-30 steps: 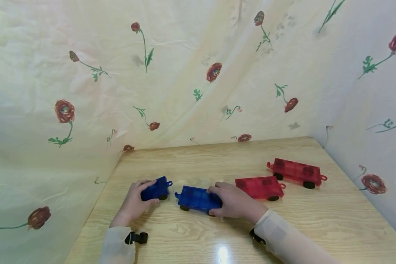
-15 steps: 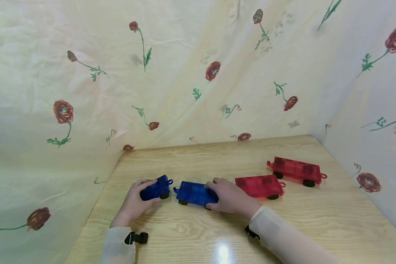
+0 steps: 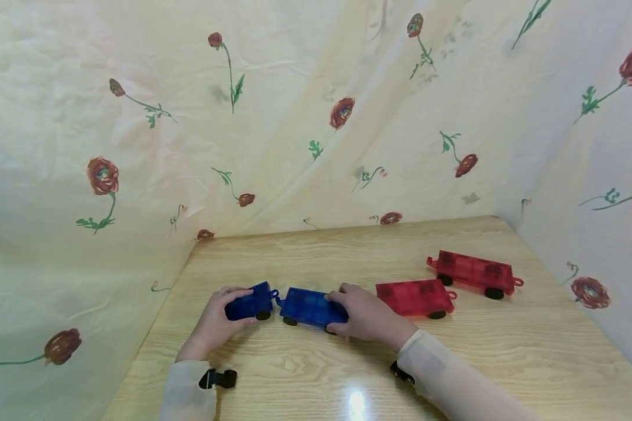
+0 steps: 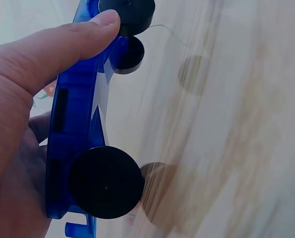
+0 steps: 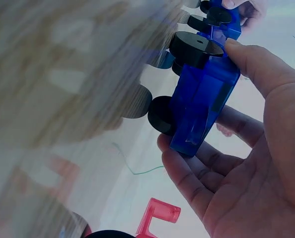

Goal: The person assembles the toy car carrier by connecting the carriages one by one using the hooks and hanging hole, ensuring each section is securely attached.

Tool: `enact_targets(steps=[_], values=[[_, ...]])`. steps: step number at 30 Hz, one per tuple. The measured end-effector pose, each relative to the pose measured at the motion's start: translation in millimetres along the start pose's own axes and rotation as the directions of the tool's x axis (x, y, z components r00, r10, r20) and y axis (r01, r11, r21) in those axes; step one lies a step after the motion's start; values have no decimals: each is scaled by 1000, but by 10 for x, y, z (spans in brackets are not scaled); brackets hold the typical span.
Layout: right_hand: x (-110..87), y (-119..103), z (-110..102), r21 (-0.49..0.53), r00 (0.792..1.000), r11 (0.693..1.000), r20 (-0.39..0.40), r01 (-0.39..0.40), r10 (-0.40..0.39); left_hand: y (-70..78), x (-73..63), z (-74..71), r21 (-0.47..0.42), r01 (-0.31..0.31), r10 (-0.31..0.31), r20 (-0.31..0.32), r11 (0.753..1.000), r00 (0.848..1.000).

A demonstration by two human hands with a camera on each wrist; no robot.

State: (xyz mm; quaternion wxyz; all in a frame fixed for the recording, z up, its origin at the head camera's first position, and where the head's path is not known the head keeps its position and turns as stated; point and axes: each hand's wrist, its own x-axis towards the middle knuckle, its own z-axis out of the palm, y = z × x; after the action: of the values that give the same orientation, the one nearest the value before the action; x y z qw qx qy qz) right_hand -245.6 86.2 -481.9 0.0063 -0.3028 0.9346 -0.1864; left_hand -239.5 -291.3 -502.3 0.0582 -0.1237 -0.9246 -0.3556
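Two translucent blue toy train cars with black wheels are on the table, end to end. My left hand (image 3: 216, 324) grips the left blue car (image 3: 255, 303) by its sides; in the left wrist view the thumb (image 4: 83, 42) lies along the car beside a wheel (image 4: 106, 182). My right hand (image 3: 366, 313) holds the right blue car (image 3: 305, 307) at its right end, thumb on the near side and fingers on the far side. Between the cars, the right car's hook (image 3: 280, 301) overlaps the left car's ring (image 3: 275, 293) in the head view.
A red toy train car (image 3: 413, 298) stands just beyond the right hand, partly hidden by it. Another red car (image 3: 474, 272) is farther back to the right. Flowered cloth (image 3: 295, 117) hangs behind the wooden table (image 3: 316, 380) and along its sides.
My right hand has moved the right blue car leftward and slightly away. The left car has shifted a little right, and the gap between hook and ring has closed up.
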Motion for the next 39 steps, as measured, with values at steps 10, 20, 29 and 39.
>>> enact_targets(steps=[10,20,29,39], values=[[-2,5,8,0,1000,1000,3,4,-4,-1,6,32,15,-18,17,20,1000,1000],[-9,5,-2,4,1000,1000,4,7,-7,27,8,32,3,15,-15,27,1000,1000],[-18,30,-22,38,1000,999,24,10,-11,16,9,10,16,23,-23,49,1000,999],[-17,59,-34,30,999,999,36,13,-14,27,0,0,2,23,-23,78,1000,997]])
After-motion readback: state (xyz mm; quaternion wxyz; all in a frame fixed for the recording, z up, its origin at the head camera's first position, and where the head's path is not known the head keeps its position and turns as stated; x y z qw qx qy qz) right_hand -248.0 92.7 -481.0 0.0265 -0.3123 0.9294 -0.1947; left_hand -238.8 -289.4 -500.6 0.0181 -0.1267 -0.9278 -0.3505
